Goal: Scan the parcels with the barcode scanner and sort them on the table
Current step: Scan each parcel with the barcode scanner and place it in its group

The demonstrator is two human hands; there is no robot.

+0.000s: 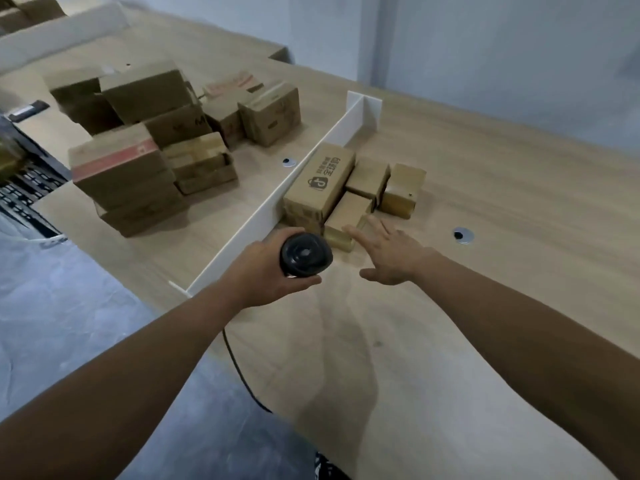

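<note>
The left hand point(268, 268) grips the black barcode scanner point(306, 255) while the right hand point(391, 251), fingers spread, seemingly touches the nearest small parcel point(346, 216) on the desk point(485, 306).

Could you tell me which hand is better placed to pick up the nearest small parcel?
The right hand: it is open, fingers reaching the nearest small parcel. The left hand grips the barcode scanner.
</note>
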